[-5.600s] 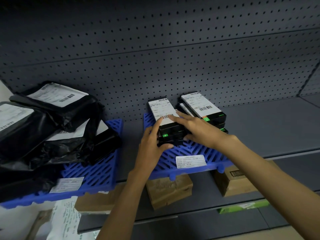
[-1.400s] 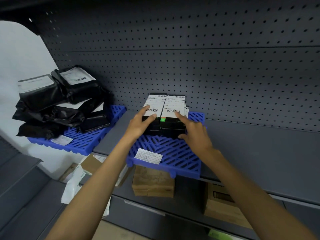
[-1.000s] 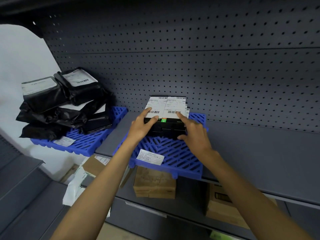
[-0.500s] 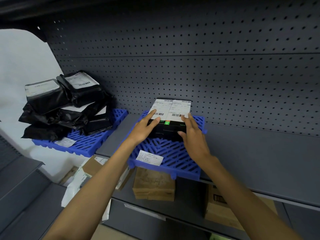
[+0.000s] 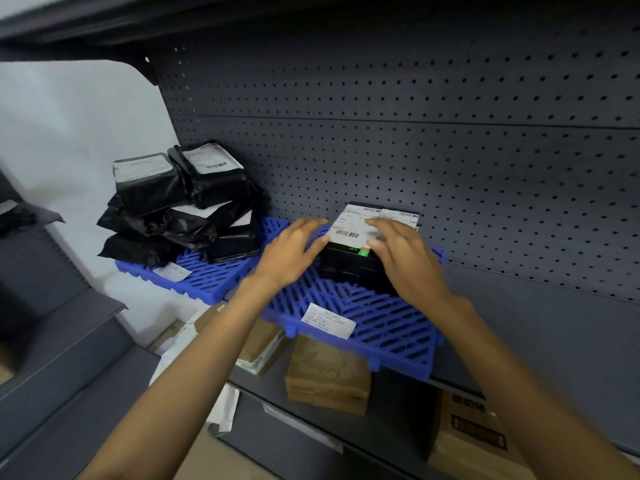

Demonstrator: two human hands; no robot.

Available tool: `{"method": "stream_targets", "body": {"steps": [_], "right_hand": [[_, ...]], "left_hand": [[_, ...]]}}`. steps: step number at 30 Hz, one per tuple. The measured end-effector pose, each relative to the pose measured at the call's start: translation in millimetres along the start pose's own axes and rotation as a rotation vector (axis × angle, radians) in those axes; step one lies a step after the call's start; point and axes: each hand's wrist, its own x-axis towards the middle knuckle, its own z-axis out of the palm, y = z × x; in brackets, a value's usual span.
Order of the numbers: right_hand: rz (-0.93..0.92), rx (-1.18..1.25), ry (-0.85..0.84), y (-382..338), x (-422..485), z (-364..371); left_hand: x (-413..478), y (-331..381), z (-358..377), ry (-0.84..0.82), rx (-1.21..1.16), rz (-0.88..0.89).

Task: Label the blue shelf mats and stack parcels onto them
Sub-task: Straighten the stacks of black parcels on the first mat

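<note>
Head view: stacked black boxes (image 5: pixel 346 268) sit at the back of a blue shelf mat (image 5: pixel 391 327), by the pegboard (image 5: pixel 450 168). The left hand (image 5: pixel 294 252) touches their left side and the right hand (image 5: pixel 408 261) lies over their top. Each grip is slack, fingers straight, clasping nothing. A paper label (image 5: pixel 328 320) lies near the mat's front edge.

Bare left hand (image 5: pixel 291 252) palm down, fingers straight and slightly spread, bare right hand (image 5: pixel 405 261) close beside it, fingers extended forward, slightly blurred, left forearm (image 5: pixel 194 368) and right forearm (image 5: pixel 512 375) outstretched
</note>
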Motion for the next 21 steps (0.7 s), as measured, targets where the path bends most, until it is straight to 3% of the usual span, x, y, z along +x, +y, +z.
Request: {"method": "stream_targets", "body": {"steps": [6, 13, 17, 21], "right_hand": [[-0.205, -0.123, -0.186, -58.0, 49.9, 43.0], [-0.331, -0.006, -0.268, -112.4, 106.1, 98.0], [-0.307, 0.033, -0.264, -136.3, 150.5, 126.1], [-0.204, 0.03, -0.254, -151.8, 194.8, 154.2]], "left_hand": [[-26.7, -34.9, -56.8, 0.203, 0.393, 0.035], [-70.5, -116.8, -116.1, 0.445, 0.452, -0.097], [-52.2, -168.2, -151.4, 0.449, 0.511, -0.239], [-21.7, -213.1, -171.6, 0.319, 0.402, -0.396]]}}
